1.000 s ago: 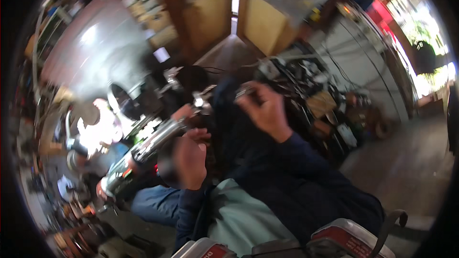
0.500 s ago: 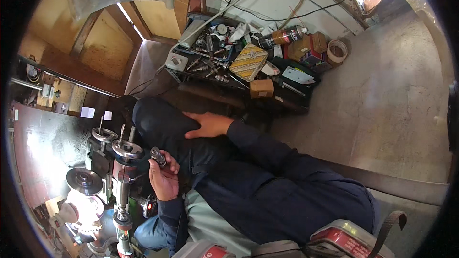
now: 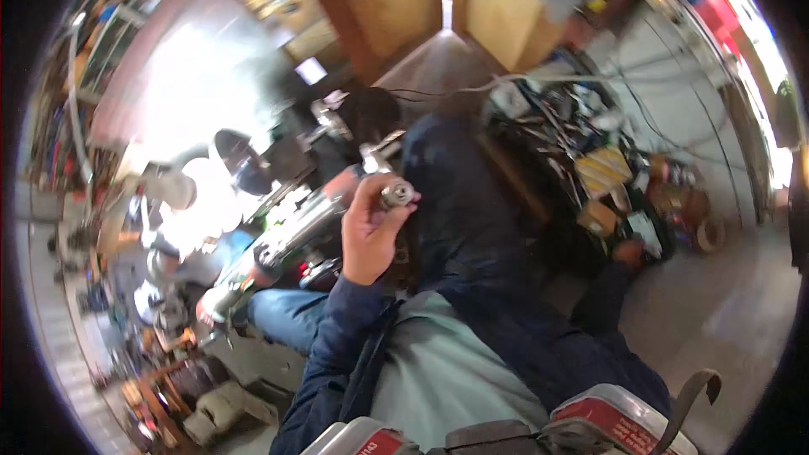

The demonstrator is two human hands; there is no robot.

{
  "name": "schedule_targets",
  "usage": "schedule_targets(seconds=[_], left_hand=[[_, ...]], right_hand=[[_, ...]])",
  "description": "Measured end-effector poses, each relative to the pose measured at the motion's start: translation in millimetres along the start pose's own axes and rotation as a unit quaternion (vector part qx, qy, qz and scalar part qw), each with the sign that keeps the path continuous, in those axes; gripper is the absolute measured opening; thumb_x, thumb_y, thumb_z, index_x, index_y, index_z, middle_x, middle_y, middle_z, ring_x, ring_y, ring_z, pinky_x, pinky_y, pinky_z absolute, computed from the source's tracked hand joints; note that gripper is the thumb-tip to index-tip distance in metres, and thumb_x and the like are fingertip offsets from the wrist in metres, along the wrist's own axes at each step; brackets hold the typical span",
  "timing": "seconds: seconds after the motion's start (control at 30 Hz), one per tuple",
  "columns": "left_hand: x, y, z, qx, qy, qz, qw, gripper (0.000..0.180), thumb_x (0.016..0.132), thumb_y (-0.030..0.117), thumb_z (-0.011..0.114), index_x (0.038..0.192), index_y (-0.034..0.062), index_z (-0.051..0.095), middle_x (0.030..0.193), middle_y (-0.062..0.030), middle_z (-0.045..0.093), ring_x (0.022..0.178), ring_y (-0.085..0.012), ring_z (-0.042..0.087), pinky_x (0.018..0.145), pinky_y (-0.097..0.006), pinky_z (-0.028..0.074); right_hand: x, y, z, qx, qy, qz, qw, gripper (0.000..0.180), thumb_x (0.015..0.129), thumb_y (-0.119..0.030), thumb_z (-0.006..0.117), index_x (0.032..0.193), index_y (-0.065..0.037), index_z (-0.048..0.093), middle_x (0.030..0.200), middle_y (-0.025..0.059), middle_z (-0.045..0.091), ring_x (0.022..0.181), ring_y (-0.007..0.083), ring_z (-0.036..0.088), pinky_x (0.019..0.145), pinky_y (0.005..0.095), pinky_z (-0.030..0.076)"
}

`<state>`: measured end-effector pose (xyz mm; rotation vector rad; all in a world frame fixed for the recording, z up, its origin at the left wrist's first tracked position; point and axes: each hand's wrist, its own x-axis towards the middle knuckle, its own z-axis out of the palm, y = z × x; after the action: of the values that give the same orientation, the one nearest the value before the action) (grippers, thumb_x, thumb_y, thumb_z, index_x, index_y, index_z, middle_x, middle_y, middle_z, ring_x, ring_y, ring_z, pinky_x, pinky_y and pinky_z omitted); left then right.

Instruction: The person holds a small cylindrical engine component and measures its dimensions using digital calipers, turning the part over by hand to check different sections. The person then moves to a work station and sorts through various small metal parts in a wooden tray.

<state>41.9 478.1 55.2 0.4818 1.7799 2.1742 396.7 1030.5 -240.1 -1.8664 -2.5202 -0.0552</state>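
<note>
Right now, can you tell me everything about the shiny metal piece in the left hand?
The metal piece is small, silvery-grey and looks round, with rings showing on the end that faces the camera. The left hand holds it up, pinched by the thumb and fingers, which hide its side. In the picture it shows just left of the dark trouser leg. Finer details are blurred.

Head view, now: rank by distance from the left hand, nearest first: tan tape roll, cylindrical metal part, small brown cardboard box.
From the left hand:
1. Cylindrical metal part: held in its fingers.
2. Small brown cardboard box: off to the right, in the clutter.
3. Tan tape roll: farther right, past the box.
</note>
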Motion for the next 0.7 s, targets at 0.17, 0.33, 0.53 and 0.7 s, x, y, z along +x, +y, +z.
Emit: schedule_targets(seconds=[0.17, 0.33, 0.53, 0.7], left_hand=[[-2.6, 11.3, -29.8, -0.002, 0.029, 0.095, 0.995, 0.032, 0.091, -0.001, 0.068, 0.121, -0.0014, 0.057, 0.118, -0.0091, 0.056, 0.109, -0.0215, 0.064, 0.096, -0.033, 0.051], [-9.3, 20.1, -50.4, -0.022, 0.037, 0.18, 0.983, 0.028, 0.093, 0.002, 0.066, 0.12, 0.0002, 0.058, 0.125, -0.0136, 0.057, 0.113, -0.0275, 0.064, 0.1, -0.038, 0.05], [-19.1, 39.1, -74.4, 0.057, 0.048, 0.214, 0.974, 0.029, 0.093, 0.006, 0.068, 0.119, 0.0004, 0.059, 0.124, -0.0147, 0.058, 0.115, -0.0284, 0.063, 0.101, -0.04, 0.049], [-18.7, 37.2, -84.9, 0.078, 0.048, 0.232, 0.968, 0.029, 0.091, 0.006, 0.069, 0.118, 0.0009, 0.06, 0.123, -0.0148, 0.06, 0.115, -0.0267, 0.061, 0.101, -0.037, 0.047]], right_hand=[[7.7, 5.5, -21.0, -0.026, -0.07, -0.015, 0.997, 0.036, 0.098, -0.029, 0.052, 0.12, -0.003, 0.063, 0.11, 0.023, 0.067, 0.101, 0.0401, 0.067, 0.088, 0.0523, 0.052], [31.9, 8.5, -59.9, -0.046, -0.123, -0.053, 0.99, 0.044, 0.096, -0.037, 0.055, 0.119, -0.001, 0.064, 0.11, 0.025, 0.068, 0.104, 0.0401, 0.067, 0.089, 0.0513, 0.05], [60.0, 20.9, -132.6, -0.025, -0.155, -0.111, 0.981, 0.055, 0.094, -0.047, 0.059, 0.117, 0.002, 0.065, 0.11, 0.0273, 0.068, 0.106, 0.0401, 0.067, 0.09, 0.0502, 0.049], [54.1, 10.8, -229.2, 0.099, -0.055, -0.183, 0.977, 0.064, 0.093, -0.055, 0.062, 0.116, 0.004, 0.066, 0.111, 0.0293, 0.068, 0.108, 0.0401, 0.066, 0.09, 0.0493, 0.048]])
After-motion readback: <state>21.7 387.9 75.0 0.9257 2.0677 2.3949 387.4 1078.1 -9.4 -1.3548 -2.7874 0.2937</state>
